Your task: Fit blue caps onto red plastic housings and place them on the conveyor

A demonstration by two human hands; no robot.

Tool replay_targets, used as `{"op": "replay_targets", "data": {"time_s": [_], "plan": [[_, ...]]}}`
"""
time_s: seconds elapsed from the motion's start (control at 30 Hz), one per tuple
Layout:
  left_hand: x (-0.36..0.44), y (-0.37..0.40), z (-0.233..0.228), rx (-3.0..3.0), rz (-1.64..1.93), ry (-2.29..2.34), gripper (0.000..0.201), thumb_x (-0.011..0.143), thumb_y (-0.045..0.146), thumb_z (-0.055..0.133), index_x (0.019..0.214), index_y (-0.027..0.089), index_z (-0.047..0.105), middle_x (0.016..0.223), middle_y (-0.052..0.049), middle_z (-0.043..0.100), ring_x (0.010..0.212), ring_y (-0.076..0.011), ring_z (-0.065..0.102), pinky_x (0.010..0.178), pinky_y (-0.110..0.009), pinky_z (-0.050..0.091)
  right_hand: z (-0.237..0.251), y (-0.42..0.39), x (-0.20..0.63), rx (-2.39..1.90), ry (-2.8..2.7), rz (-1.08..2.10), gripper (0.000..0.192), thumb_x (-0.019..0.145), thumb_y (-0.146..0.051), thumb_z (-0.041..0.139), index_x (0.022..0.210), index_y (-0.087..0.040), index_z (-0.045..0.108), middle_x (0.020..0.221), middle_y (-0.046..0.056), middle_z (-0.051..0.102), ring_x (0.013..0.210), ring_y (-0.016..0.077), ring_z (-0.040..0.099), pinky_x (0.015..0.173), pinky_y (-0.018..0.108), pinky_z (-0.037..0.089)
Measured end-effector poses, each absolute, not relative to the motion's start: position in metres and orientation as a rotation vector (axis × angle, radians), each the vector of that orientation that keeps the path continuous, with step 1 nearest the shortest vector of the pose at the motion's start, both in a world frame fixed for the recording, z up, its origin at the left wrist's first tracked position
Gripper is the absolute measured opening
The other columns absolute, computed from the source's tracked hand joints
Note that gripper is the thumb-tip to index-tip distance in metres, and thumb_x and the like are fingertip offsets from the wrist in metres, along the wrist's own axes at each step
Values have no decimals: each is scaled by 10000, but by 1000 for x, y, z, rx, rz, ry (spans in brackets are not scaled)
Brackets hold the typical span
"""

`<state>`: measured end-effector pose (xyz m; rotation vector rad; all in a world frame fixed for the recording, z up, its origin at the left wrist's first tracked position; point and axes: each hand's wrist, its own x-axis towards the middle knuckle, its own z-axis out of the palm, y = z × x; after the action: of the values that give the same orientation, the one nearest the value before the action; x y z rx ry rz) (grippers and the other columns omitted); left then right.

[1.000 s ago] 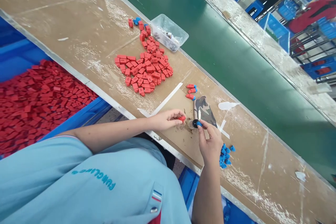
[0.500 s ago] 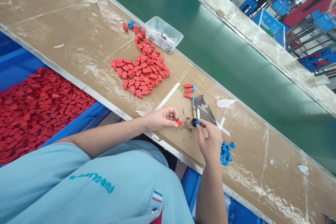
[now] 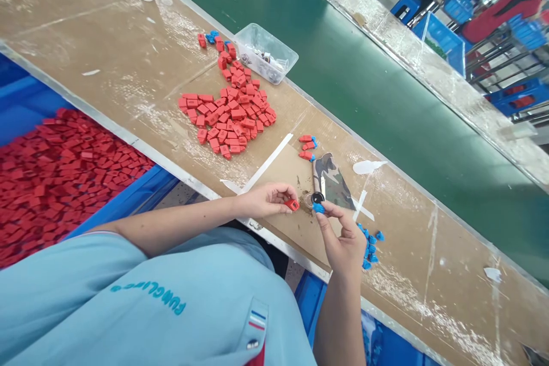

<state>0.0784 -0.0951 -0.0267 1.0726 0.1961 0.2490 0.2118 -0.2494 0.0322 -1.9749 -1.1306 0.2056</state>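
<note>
My left hand (image 3: 274,200) pinches a small red plastic block (image 3: 293,205), its hollow end turned to the right. Between thumb and fingertips of my right hand (image 3: 345,234) is a small blue plastic piece (image 3: 318,207), held apart from the red block. Just behind the blue piece stands a small round container with a dark opening (image 3: 316,198). A camouflage cloth (image 3: 337,183) lies beyond it. Several blue pieces (image 3: 371,249) lie beside my right wrist. Three red blocks with blue ends (image 3: 307,146) rest farther back on the cardboard-covered table.
A large pile of red blocks (image 3: 234,114) spreads over the table to the left. Behind it sits a clear plastic tub (image 3: 268,57) with small parts. A blue bin (image 3: 86,223) full of red blocks is at lower left. A green conveyor belt (image 3: 300,51) runs along the far edge.
My right hand has drawn the blue piece slightly toward me, away from the dark opening. The red block in my left hand has turned so its hollow end shows.
</note>
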Motion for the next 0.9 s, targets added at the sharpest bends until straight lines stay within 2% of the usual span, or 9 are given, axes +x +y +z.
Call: {"op": "replay_targets", "data": {"time_s": [0.13, 0.53, 0.7, 0.9], "plan": [[78, -95, -28, 1080, 217, 174, 278, 704, 208, 782, 894, 128, 596, 861, -34, 648, 821, -121, 621, 829, -289, 478, 32, -249, 201, -1928, -1208, 307, 184, 856, -335, 611, 983, -233, 696, 820, 25, 700, 775, 171, 640, 755, 322, 516], [74, -97, -27, 1208, 268, 147, 204, 764, 151, 689, 898, 141, 536, 918, -48, 643, 870, -125, 625, 839, -296, 496, 26, -250, 199, -1885, -1208, 306, 184, 850, -289, 630, 1021, -246, 684, 852, 18, 701, 785, 166, 630, 758, 324, 507], [73, -103, -30, 1451, 378, 252, 195, 733, 129, 690, 875, 137, 557, 848, -25, 645, 781, -129, 633, 768, -277, 517, 23, -252, 194, -1891, -1152, 302, 177, 833, -324, 652, 982, -241, 700, 830, 21, 699, 760, 172, 629, 751, 336, 510], [73, -105, -27, 1703, 474, 312, 223, 698, 131, 747, 862, 150, 597, 826, -6, 644, 780, -131, 614, 766, -254, 498, 18, -254, 183, -1931, -1059, 345, 193, 841, -360, 634, 956, -221, 701, 832, 35, 697, 772, 179, 630, 756, 348, 509]]}}
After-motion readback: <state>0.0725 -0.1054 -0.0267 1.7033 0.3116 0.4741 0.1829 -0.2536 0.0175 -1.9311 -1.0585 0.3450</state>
